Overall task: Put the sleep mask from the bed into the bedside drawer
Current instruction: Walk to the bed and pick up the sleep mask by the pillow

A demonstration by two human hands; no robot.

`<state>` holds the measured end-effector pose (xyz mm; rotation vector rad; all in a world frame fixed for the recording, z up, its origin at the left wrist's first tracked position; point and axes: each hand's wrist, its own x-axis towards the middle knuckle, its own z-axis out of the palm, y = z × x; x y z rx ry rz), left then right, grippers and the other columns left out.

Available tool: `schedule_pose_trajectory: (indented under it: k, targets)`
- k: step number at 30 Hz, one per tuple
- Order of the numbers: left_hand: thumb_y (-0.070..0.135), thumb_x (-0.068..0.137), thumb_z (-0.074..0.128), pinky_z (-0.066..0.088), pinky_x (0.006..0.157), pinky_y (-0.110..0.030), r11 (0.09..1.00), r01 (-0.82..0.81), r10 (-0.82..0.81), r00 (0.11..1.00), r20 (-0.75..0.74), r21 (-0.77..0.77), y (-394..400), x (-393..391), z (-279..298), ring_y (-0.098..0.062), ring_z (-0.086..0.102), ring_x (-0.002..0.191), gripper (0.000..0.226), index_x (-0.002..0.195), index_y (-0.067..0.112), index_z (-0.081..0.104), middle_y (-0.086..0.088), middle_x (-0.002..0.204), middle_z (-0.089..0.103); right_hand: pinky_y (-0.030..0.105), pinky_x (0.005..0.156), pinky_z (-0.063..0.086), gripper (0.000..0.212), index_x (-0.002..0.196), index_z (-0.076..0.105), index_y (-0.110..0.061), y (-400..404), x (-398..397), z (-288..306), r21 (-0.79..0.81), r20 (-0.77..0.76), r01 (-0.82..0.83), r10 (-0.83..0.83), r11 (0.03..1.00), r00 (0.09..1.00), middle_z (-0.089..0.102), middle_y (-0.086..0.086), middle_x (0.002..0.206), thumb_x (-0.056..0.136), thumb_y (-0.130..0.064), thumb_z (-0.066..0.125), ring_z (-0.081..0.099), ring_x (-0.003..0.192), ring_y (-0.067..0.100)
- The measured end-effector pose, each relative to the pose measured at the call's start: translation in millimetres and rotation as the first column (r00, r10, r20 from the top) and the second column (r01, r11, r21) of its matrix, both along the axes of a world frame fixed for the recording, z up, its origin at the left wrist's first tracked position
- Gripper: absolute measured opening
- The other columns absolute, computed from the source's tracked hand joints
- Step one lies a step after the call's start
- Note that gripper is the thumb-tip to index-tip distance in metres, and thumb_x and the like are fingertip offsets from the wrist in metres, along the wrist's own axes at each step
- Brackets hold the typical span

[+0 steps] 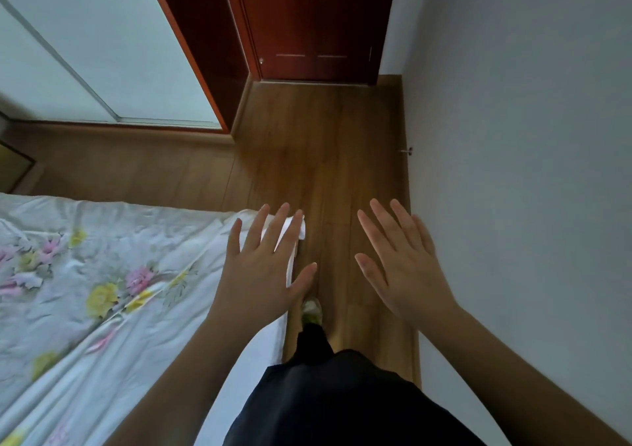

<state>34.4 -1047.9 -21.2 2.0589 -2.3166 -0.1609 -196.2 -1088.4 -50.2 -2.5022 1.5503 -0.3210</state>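
My left hand (265, 267) is held out flat, fingers spread, over the near corner of the bed (102, 274). My right hand (403, 260) is spread the same way above the wooden floor, close to the right wall. Both hands hold nothing. The bed has a white sheet with pink and yellow flowers. No sleep mask and no bedside drawer show in this view.
A narrow strip of wooden floor (328, 158) runs between the bed and the grey wall (513, 171) toward a dark red door (314, 24). A white sliding wardrobe (85, 52) stands at the far left. A doorstop (407, 151) juts from the wall. My foot (312, 310) is on the floor.
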Motion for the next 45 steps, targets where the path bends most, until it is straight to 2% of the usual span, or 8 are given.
schedule_pose_trajectory:
  k: [7,12,20,23,30,34,37,45]
  targets:
    - [0.070,0.089,0.023,0.020,0.114,-0.064,1.000,-0.018,0.017,0.997,-0.078,-0.008,-120.2,40.2,-4.7,-0.029,0.021,0.147,0.079,0.150,0.021,0.030,-0.005,0.159,0.029,0.053,0.119,0.015,0.071,0.154,0.014,-0.025,-119.4,49.9,1.7,0.069,-0.050,0.010,-0.007,0.998,0.999,0.014,0.003,0.163,0.096,-0.065,0.011,0.007,0.151,0.025]
    - [0.072,0.089,0.020,0.019,0.115,-0.063,1.000,0.020,-0.020,0.999,-0.045,-0.004,-205.3,74.3,-0.1,-0.029,0.021,0.147,0.080,0.151,0.022,0.026,-0.004,0.160,0.028,0.054,0.118,0.019,0.069,0.152,0.021,-0.023,-198.8,70.4,11.7,0.040,-0.050,0.008,-0.006,0.999,0.999,0.021,0.004,0.162,0.097,-0.064,0.016,0.014,0.150,0.026]
    - [0.072,0.090,0.021,0.021,0.115,-0.061,1.000,-0.003,0.003,1.000,-0.010,0.015,-329.6,74.1,-9.5,-0.029,0.023,0.146,0.078,0.150,0.022,0.023,-0.006,0.159,0.029,0.053,0.119,0.016,0.066,0.152,0.021,-0.026,-322.0,59.0,4.0,0.047,-0.039,-0.017,0.018,0.999,0.999,0.017,0.004,0.162,0.098,-0.063,0.013,0.012,0.150,0.026]
    - [0.073,0.089,0.017,0.020,0.115,-0.062,0.999,-0.018,0.017,1.000,0.008,0.050,-376.4,67.0,-14.4,-0.029,0.021,0.147,0.080,0.150,0.022,0.023,-0.005,0.160,0.027,0.048,0.119,0.007,0.066,0.152,0.017,-0.029,-381.3,58.0,-1.6,0.058,-0.037,-0.052,0.054,0.997,0.998,0.012,0.002,0.163,0.097,-0.064,0.011,0.006,0.150,0.023]
    - [0.071,0.090,0.015,0.028,0.110,-0.066,0.978,-0.206,0.206,0.978,-0.022,0.022,-470.3,56.1,6.6,-0.031,0.031,0.143,0.076,0.147,0.023,0.031,-0.005,0.155,0.038,0.040,0.119,0.002,0.058,0.152,0.020,-0.030,-501.6,59.7,11.7,0.061,0.015,-0.173,0.172,0.983,0.985,0.016,0.001,0.163,0.101,-0.057,0.014,0.008,0.150,0.020]
    - [0.069,0.091,0.017,0.026,0.110,-0.067,0.959,-0.282,0.282,0.959,-0.020,0.026,-505.6,67.7,15.8,-0.035,0.026,0.145,0.074,0.149,0.024,0.027,-0.006,0.157,0.034,0.040,0.119,0.001,0.059,0.153,0.015,-0.031,-559.3,79.4,14.9,0.080,0.019,-0.307,0.307,0.948,0.952,0.012,-0.001,0.163,0.100,-0.058,0.014,0.000,0.149,0.015]
    - [0.068,0.090,0.023,0.023,0.112,-0.066,0.934,-0.358,0.358,0.934,-0.021,0.005,-517.5,84.2,18.5,-0.034,0.023,0.146,0.074,0.150,0.024,0.029,-0.005,0.158,0.032,0.042,0.118,0.004,0.063,0.153,0.013,-0.031,-582.6,111.3,16.6,0.112,0.057,-0.401,0.397,0.909,0.916,0.017,-0.002,0.163,0.098,-0.061,0.014,0.002,0.148,0.013]
    - [0.075,0.084,0.026,0.026,0.112,-0.064,0.808,-0.588,0.588,0.808,0.012,-0.019,-527.5,167.4,10.4,-0.033,0.025,0.145,0.085,0.152,0.023,0.025,-0.007,0.157,0.033,0.042,0.120,0.004,0.066,0.153,-0.004,-0.032,-624.5,235.5,14.4,0.115,0.070,-0.645,0.642,0.755,0.764,0.004,-0.005,0.164,0.097,-0.063,0.009,-0.004,0.150,0.012]
